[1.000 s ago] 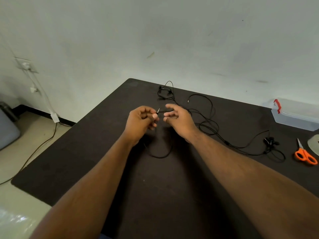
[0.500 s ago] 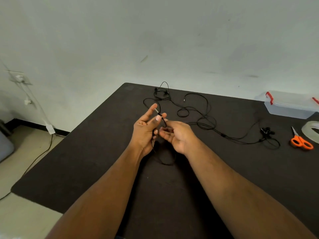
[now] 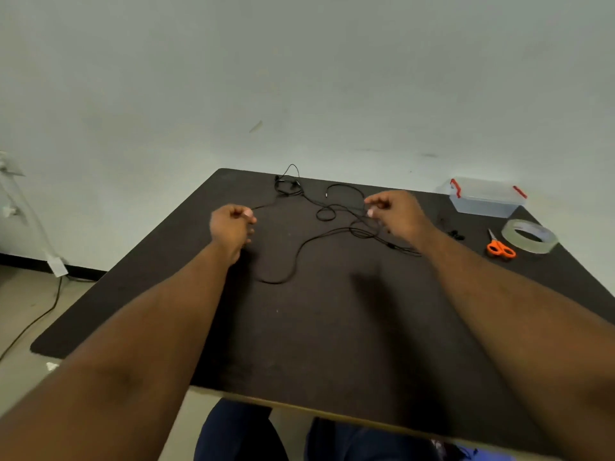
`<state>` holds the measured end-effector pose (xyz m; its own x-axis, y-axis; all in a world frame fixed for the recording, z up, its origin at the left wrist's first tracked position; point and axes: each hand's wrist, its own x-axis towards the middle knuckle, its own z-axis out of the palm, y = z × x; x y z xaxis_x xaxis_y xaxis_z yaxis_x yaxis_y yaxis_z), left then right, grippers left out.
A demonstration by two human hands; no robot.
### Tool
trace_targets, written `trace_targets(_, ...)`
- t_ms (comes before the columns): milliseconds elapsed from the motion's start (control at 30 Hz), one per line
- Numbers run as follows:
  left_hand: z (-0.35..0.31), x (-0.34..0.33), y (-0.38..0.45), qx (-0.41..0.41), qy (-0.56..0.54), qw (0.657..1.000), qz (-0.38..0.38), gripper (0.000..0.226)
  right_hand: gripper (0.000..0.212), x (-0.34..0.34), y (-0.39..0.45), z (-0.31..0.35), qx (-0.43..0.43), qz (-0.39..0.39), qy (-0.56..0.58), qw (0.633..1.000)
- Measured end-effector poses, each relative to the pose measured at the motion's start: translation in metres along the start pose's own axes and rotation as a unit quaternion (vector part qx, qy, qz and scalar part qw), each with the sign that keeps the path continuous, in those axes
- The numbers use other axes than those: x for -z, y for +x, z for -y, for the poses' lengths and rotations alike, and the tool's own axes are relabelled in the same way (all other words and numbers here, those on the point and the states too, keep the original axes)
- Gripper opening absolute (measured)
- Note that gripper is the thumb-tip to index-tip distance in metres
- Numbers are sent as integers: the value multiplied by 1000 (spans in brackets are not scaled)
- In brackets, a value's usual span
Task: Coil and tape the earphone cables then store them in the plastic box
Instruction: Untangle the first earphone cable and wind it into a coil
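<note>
Left hand (image 3: 233, 224) raised over the left-centre of the dark tabletop (image 3: 332, 344), fingers curled, thumb and fingertips pinching a black earphone cable (image 3: 301, 251) that trails off toward the far edge. Right hand (image 3: 397, 212) well apart from it, over the tangle, fingers likewise curled in a pinch (whether cable actually sits between them: cannot tell, blurred). Between and beyond the two hands, loose black loops sprawled across the middle of the table; one long curve sagging toward the near side, a knot of earbuds (image 3: 288, 186) close to the far edge by the wall. Further right, a second small dark cluster of earbuds (image 3: 456, 234) just beside the right wrist. Then orange-handled scissors (image 3: 499, 247), flat on the surface, touching or nearly touching a clear tape roll (image 3: 529, 236) near the right edge. Clear plastic box (image 3: 484, 197) with red latches, lid on, at the far right corner. Broad bare stretch of tabletop on the near side, under both forearms, down to the front edge. Left of the table, floor with a cord (image 3: 40, 314) running along it.
</note>
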<state>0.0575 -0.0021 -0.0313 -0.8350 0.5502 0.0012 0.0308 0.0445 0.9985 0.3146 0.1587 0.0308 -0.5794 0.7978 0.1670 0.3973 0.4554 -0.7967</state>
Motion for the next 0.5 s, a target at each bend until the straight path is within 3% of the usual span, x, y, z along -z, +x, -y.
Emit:
trace_targets(67,-12,10,6,-31,45,998,-11,12,19,31,-12,-3,65,55,-188,978)
trace_targets(100,-21,14,6,-54,69,996,0,11,20,46,-19,-5,72,53,-219,972)
trace_targets(267,-61,15,3,-153,117,981,13,9,17,77,-38,-8,50,-16,-114,992)
trace_targets(500,-81,11,4,-178,139,974,-3,11,15,84,-32,-32,91,-68,-127,985)
